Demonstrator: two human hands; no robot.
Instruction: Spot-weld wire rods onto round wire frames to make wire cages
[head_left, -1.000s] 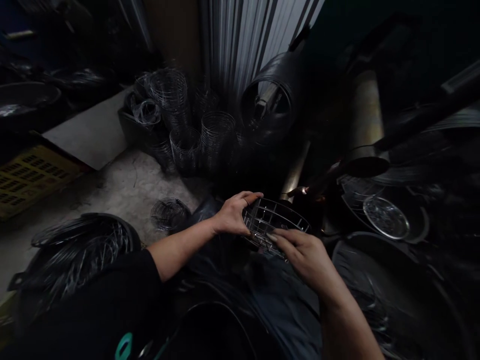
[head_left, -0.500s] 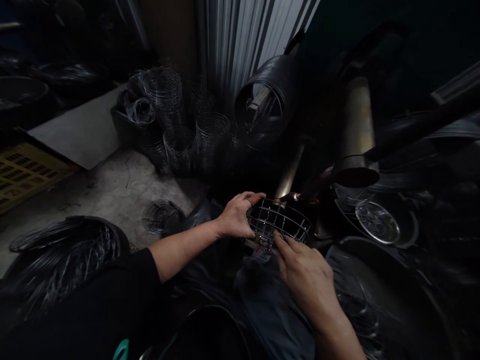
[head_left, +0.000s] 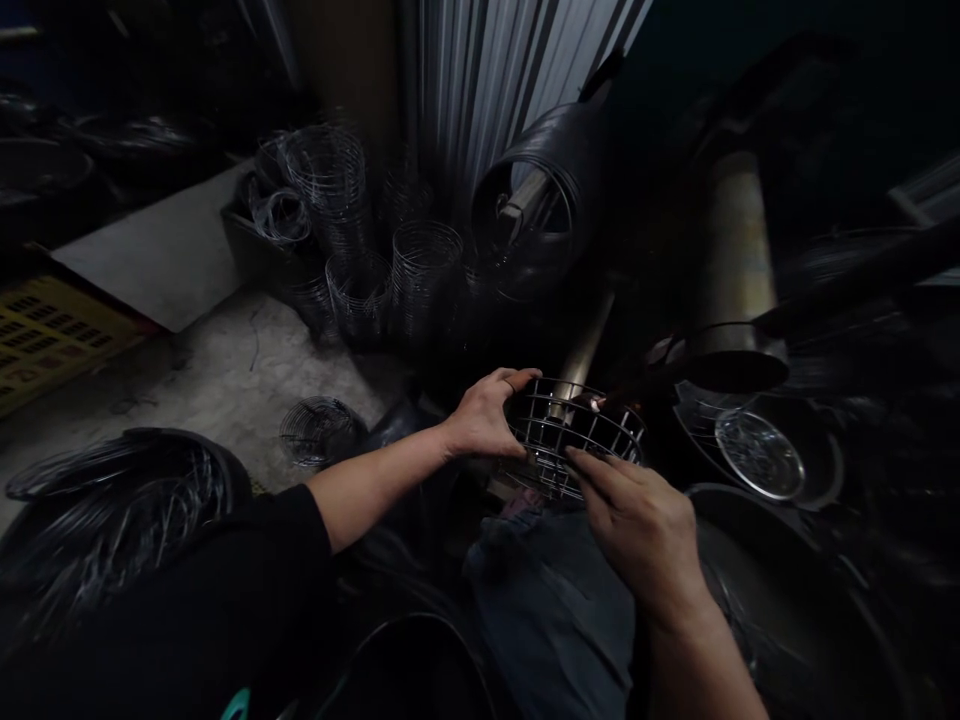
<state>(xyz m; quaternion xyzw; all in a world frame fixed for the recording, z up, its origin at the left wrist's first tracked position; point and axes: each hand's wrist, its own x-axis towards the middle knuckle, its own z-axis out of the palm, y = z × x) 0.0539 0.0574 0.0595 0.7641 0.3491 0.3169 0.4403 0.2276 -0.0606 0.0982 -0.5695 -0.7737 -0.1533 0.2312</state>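
Observation:
A round wire basket (head_left: 581,433) with a grid of metal wires is between my hands, in front of a metal tube (head_left: 579,365). My left hand (head_left: 491,415) grips its left side, thumb near the front and fingers over the top rim. On the near right side, my right hand (head_left: 637,515) presses its fingers against the wires, the fingertips closed on the frame. Just behind the basket, a dark rod ends in a small bright tip (head_left: 597,403). Part of the basket's lower side is hidden by my right hand.
Stacks of wire rings (head_left: 426,265) stand at the back, beside a large wire coil (head_left: 559,165). To the left are a tub of wires (head_left: 217,470), a wire piece on the floor (head_left: 319,430) and a yellow crate (head_left: 60,335). Dark basins (head_left: 750,490) stand to the right.
Both hands and the basket have shifted slightly right in the view. The basket is tilted a little differently, showing more of its wire grid. Both hands keep their hold.

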